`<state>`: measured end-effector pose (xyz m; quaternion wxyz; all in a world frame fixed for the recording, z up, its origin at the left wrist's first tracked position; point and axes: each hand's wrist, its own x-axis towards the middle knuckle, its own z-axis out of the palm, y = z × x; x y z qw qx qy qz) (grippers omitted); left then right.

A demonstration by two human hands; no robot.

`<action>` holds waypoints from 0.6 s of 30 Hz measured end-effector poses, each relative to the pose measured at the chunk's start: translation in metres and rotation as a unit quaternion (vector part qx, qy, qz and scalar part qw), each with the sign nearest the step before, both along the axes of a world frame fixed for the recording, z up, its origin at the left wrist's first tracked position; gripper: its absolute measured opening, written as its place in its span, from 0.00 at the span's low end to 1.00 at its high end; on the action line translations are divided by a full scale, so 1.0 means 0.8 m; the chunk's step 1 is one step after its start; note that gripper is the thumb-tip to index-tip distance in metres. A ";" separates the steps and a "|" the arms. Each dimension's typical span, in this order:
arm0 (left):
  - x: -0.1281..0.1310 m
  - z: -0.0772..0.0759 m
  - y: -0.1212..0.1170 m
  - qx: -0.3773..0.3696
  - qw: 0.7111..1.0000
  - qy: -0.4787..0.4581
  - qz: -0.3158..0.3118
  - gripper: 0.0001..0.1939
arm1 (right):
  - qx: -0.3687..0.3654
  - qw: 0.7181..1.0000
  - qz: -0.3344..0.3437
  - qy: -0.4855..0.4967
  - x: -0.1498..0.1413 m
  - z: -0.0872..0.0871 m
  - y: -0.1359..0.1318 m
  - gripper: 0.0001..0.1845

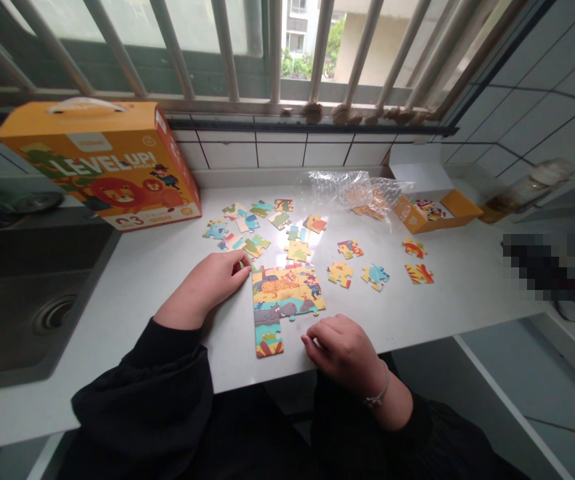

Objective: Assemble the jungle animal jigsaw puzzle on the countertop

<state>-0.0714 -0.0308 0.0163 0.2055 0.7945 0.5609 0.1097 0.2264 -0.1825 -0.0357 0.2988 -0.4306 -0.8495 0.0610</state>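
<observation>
A partly joined jigsaw puzzle [287, 290] lies flat on the counter before me, showing a leopard, a hippo and a frog. Its left column reaches lower than the rest. My left hand [220, 277] rests at the puzzle's upper left corner, fingers bent, a small gap between thumb and forefinger, nothing seen in it. Below the puzzle's right side, my right hand [340, 347] is loosely curled, with no piece showing in it. Just above the puzzle lies a yellow piece [298, 251]. To its right are a yellow piece [340, 274] and a blue piece [376, 276].
Several loose pieces [247, 221] lie behind the puzzle. An orange puzzle box [117, 173] stands at left beside the sink [12, 293]. Back right are a clear plastic bag [357, 190] holding pieces, an opened orange box [437, 210] and a bottle [527, 190].
</observation>
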 end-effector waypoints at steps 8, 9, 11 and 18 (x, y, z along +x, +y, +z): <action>0.001 0.001 0.000 -0.005 1.000 -0.001 0.001 0.09 | -0.003 1.000 0.002 0.000 0.001 0.000 0.000 0.12; 0.001 0.001 0.000 -0.006 1.000 -0.001 0.002 0.09 | -0.003 1.000 0.002 0.001 0.001 0.000 0.000 0.12; 0.001 0.001 0.000 -0.007 1.000 -0.001 0.003 0.10 | -0.004 1.000 0.001 0.000 0.001 -0.002 0.000 0.12; 0.001 0.000 0.000 -0.001 1.000 -0.007 0.001 0.10 | -0.007 1.000 0.001 -0.002 0.002 -0.002 -0.001 0.13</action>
